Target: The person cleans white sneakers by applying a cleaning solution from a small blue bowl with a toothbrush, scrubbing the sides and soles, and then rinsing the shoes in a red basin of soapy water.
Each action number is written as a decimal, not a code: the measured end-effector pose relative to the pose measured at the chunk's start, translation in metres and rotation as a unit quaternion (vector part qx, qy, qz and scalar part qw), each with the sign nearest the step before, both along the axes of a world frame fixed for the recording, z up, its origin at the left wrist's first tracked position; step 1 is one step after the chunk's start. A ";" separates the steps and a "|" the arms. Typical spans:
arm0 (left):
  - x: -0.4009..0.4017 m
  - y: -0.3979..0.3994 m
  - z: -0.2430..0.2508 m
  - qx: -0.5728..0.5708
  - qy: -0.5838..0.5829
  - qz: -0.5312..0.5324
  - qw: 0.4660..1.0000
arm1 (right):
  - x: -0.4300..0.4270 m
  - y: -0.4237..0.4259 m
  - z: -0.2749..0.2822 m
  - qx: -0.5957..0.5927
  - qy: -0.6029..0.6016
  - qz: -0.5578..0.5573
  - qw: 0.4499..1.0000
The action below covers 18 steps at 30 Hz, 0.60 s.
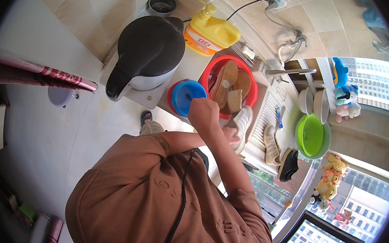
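My right hand (203, 113) is curled at the rim of a blue plastic bowl (179, 103), which sits in a red one; its fingertips are hidden. A small dark shape shows inside the blue bowl. My right forearm crosses over the left one. Below and to the right, my left hand (231, 134) holds a white sneaker (243, 125) by its side. The sneaker lies against a red basin (255, 88) that contains several tan shoes (226, 83) and a beige block (234, 100). A beige sneaker (272, 146) and a black shoe (288, 166) stand farther right.
A large black-lidded container (148, 49) stands left of the basin, beside a yellow pump bottle (211, 32). The faucet (291, 72) juts over the sink area. A toothpaste-like tube (279, 118), green basins (311, 136) and plush toys (330, 176) are at the right.
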<state>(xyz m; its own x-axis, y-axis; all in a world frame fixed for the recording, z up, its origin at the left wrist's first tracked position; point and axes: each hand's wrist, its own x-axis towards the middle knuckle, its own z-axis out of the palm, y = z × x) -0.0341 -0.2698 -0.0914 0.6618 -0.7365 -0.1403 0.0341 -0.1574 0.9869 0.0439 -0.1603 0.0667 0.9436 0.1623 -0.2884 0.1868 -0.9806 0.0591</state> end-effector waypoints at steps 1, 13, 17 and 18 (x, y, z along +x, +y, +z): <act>0.000 0.000 -0.002 -0.008 0.001 0.002 1.000 | -0.002 0.001 0.000 -0.008 -0.007 0.023 1.000; 0.006 0.007 0.003 -0.018 -0.018 0.023 0.999 | 0.014 0.007 -0.017 0.051 -0.043 0.026 0.997; 0.012 0.005 -0.001 -0.047 -0.010 0.002 0.999 | 0.018 0.006 -0.013 0.042 -0.038 -0.009 0.998; 0.012 0.005 -0.002 -0.046 -0.023 0.003 0.999 | 0.017 0.006 -0.006 0.024 -0.037 -0.023 0.999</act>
<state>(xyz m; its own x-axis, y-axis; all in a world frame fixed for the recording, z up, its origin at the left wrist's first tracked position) -0.0223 -0.2645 -0.0933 0.6711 -0.7402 -0.0422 -0.0109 -0.0667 0.9977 0.0605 -0.1541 0.0603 0.9688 0.1314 -0.2102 0.1393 -0.9900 0.0231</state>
